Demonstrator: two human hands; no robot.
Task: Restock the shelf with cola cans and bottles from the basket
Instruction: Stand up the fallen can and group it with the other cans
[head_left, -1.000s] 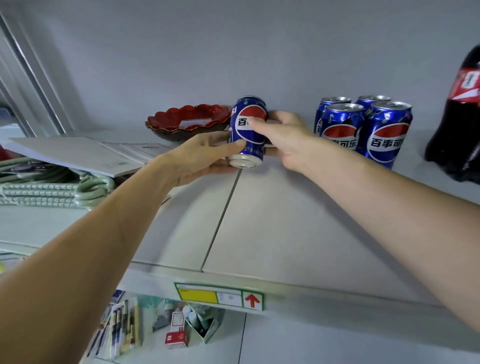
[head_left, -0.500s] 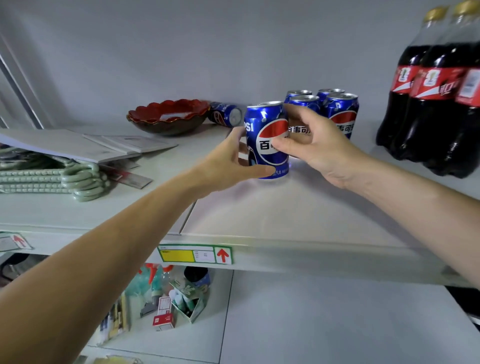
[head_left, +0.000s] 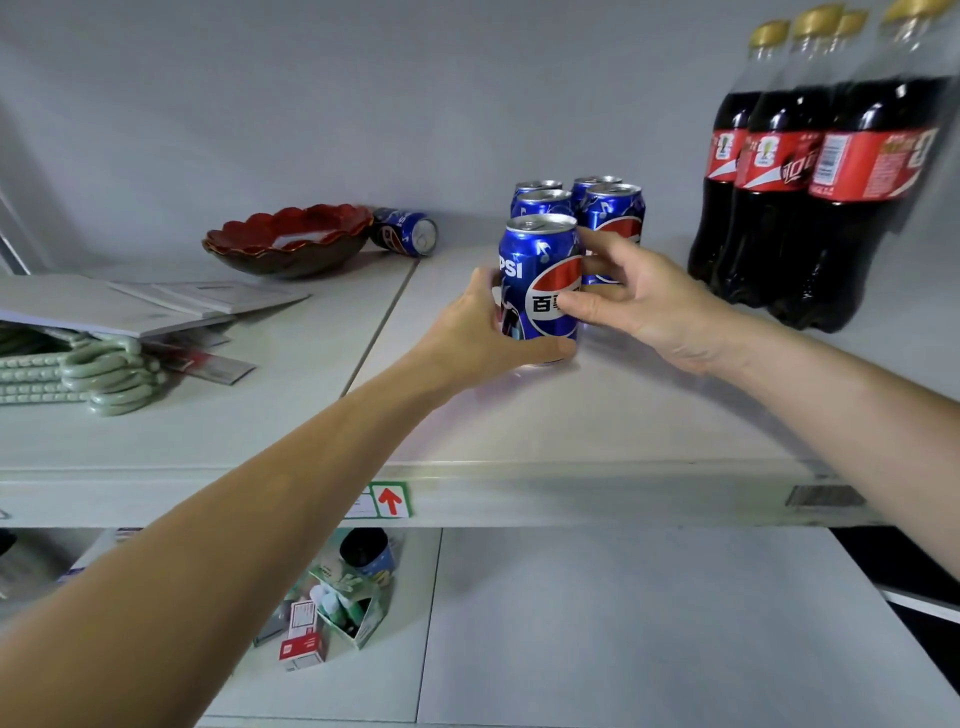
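Hands (head_left: 483, 332) (head_left: 639, 301) grip upright can (head_left: 540, 280), hiding 4 cans (head_left: 615, 213) behind.

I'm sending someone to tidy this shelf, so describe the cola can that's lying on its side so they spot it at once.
On the white upper shelf, look left of the tall dark cola bottles with red labels to the scalloped red bowl. The blue cola can lies against the bowl's right rim. Unlike the upright blue cans, it lies tipped over, silver top facing outward.
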